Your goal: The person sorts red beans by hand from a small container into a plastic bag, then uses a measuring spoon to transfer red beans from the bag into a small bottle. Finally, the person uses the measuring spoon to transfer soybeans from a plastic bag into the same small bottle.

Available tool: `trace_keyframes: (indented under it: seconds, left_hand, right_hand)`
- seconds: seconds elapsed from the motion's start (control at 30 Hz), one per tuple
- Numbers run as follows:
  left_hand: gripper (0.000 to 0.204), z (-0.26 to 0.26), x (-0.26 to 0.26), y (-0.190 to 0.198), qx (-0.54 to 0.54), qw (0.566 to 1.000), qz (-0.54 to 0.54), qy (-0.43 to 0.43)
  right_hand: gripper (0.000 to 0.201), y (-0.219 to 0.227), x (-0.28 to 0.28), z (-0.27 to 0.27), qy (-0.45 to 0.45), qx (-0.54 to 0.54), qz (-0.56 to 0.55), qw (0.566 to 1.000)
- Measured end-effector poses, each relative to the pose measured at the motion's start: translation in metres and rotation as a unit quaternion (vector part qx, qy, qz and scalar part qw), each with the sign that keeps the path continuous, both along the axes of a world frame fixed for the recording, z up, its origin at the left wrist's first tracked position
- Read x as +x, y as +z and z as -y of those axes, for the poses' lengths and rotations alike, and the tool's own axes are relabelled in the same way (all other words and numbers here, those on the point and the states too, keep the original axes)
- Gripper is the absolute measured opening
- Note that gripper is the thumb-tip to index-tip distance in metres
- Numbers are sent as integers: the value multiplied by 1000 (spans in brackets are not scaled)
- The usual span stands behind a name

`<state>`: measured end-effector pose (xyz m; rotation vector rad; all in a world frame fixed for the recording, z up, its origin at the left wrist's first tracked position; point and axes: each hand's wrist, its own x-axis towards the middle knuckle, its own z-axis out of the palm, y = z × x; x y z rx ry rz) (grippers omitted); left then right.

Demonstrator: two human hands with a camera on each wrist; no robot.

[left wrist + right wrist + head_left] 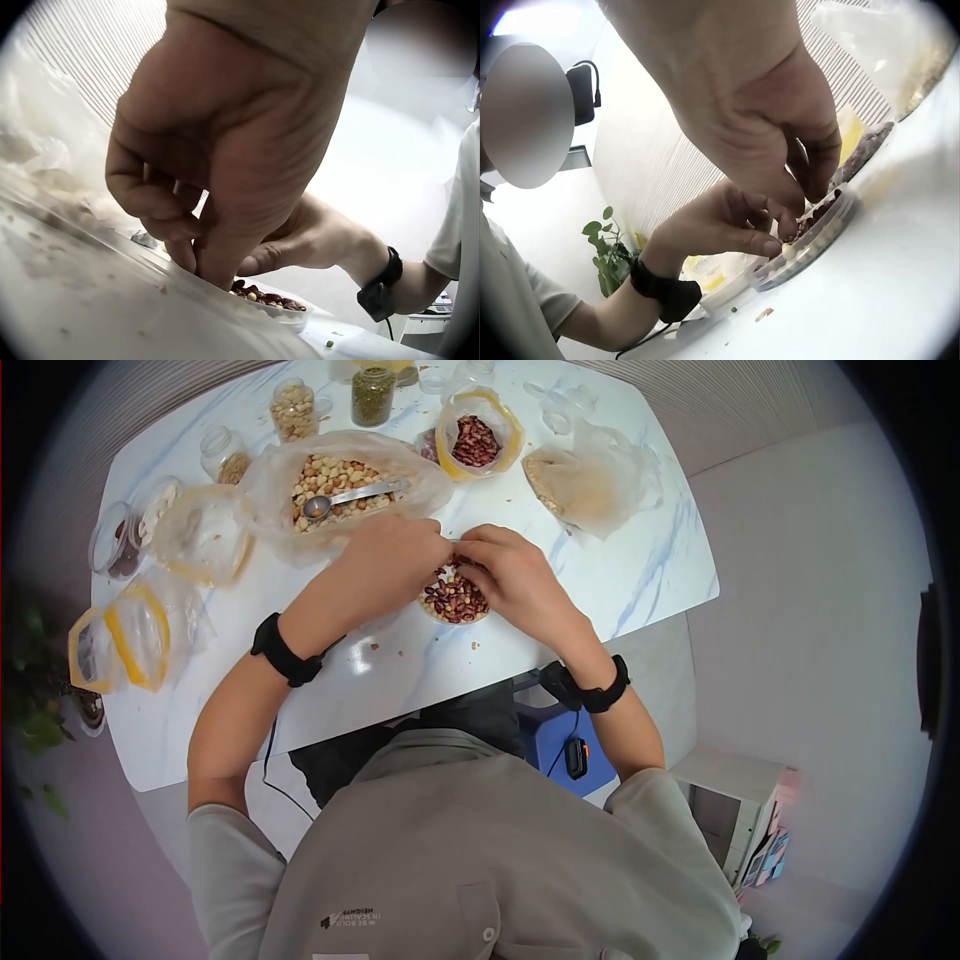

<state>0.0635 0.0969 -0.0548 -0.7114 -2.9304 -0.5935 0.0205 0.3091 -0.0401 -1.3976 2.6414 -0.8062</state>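
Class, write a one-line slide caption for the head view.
Both hands, left hand and right hand, meet over a small dish of red beans on a white table.

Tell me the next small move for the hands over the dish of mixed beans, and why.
Probably lift the pale bean out. In the right wrist view the left hand pinches a pale bean at the rim of the shallow dish, which mostly holds red beans. The right hand hovers close, fingers curled into the dish.
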Motion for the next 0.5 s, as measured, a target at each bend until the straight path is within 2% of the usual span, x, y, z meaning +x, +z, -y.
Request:
trace_keyframes:
  seconds: [0.1, 0.2, 0.3, 0.5]
  left_hand:
    - [13, 2, -1, -3, 5, 1000, -9, -11]
    - [10, 2, -1, -5, 10, 1000, -8, -26]
    - [8, 3, 0, -6, 24, 999, -5, -38]
    - [10, 4, -2, -8, 24, 998, -15, -48]
  right_hand:
    - [23, -7, -4, 9, 7, 37, 10, 999]
    - [12, -15, -7, 13, 10, 20, 0, 1000]
    - [16, -11, -8, 10, 12, 68, 1, 998]
    - [16, 5, -4, -1, -32, -15, 47, 998]
